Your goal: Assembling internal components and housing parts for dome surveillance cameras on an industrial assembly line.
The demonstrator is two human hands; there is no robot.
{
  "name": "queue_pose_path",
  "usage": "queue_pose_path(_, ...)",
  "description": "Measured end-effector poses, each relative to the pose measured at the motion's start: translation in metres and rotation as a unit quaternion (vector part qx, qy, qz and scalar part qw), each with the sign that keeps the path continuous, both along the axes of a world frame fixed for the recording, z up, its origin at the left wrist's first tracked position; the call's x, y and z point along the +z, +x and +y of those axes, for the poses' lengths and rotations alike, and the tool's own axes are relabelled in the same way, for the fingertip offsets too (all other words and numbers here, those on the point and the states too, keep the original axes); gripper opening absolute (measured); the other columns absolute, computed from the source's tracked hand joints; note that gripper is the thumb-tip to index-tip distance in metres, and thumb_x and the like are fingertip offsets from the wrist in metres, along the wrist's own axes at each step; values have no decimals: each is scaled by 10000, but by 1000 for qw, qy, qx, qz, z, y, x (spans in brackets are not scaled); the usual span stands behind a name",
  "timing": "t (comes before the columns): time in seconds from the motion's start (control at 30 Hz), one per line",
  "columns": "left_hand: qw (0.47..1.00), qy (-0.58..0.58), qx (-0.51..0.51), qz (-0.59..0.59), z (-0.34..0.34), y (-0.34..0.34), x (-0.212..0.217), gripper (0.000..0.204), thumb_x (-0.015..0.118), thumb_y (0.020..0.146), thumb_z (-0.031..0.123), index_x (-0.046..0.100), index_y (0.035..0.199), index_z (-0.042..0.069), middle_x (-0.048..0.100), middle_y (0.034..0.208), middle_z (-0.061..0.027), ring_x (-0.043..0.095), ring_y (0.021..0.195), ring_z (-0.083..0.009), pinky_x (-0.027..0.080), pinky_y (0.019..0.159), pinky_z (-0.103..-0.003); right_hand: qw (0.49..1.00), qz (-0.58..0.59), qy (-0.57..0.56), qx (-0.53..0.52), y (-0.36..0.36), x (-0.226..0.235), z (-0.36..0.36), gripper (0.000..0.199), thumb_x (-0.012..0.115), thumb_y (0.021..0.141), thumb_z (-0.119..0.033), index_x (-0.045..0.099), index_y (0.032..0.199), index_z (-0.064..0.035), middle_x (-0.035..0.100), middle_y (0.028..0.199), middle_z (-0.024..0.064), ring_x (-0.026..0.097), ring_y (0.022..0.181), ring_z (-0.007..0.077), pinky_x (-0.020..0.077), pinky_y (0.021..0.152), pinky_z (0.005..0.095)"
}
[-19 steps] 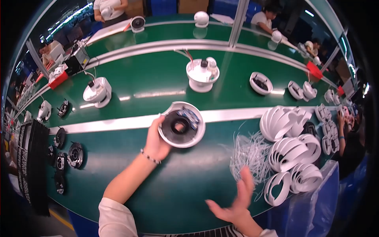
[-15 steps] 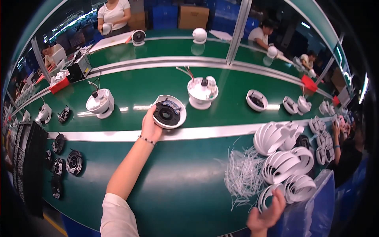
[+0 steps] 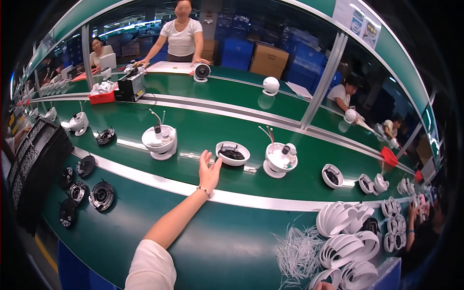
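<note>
My left hand [image 3: 210,170] reaches over the green belt, fingers spread and empty. Just beyond its fingertips sits a white bowl-shaped housing [image 3: 245,156] with a black round part [image 3: 231,152] inside; whether the thumb touches its rim I cannot tell. White camera bases with wires stand to either side, one on the left [image 3: 160,140] and one on the right [image 3: 281,159]. Of my right hand [image 3: 325,286] only a bit shows at the lower edge, close to a stack of white rings [image 3: 360,275]; its fingers are mostly hidden.
Several black round parts [image 3: 102,195] lie on the bench at left, beside black stacked trays [image 3: 34,159]. Thin white strips [image 3: 297,251] are heaped at right near more white rings [image 3: 338,217]. A metal post [image 3: 326,79] rises behind the belt; co-workers sit and stand beyond.
My left hand has let go of the white housing, which now rests on the belt. My right hand has dropped toward the lower edge. The whole view has swung left.
</note>
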State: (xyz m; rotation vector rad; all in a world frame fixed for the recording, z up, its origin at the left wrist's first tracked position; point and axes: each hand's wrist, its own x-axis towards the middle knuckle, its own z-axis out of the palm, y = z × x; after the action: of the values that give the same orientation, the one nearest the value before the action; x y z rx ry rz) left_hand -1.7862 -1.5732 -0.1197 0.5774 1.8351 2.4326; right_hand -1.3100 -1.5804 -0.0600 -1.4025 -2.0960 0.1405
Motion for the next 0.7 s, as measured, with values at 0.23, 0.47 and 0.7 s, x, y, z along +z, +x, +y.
queue_pose_path(0.23, 991, -35, -27, 124, -93, 19, 2, 526, 501, 767, 29, 264, 1236, 50, 387, 1217, -122, 359, 1150, -203, 347, 887, -343, 999, -27, -46, -2, -3, -5, 6, 194, 577, 755, -186, 612, 745, 5, 599, 644, 145, 586, 584, 245, 453, 573, 327)
queue_pose_path(0.47, 980, -58, 26, 186, -166, 21, 25, 501, 481, 770, 25, 288, 1230, 62, 417, 1205, -108, 401, 1114, -201, 369, 867, -341, 998, -45, -11, -32, 0, 12, -1, 282, 510, 788, -237, 599, 700, 16, 567, 615, 182, 537, 546, 327, 414, 529, 384)
queue_pose_path(0.7, 842, -310, 221, 382, -260, -50, 52, 357, 581, 697, 93, 481, 1033, 26, 510, 1013, -151, 468, 977, -316, 373, 857, -360, 995, 24, 29, -95, -2, 36, -12, 231, 488, 824, -177, 612, 810, 18, 615, 718, 143, 597, 666, 222, 486, 620, 306)
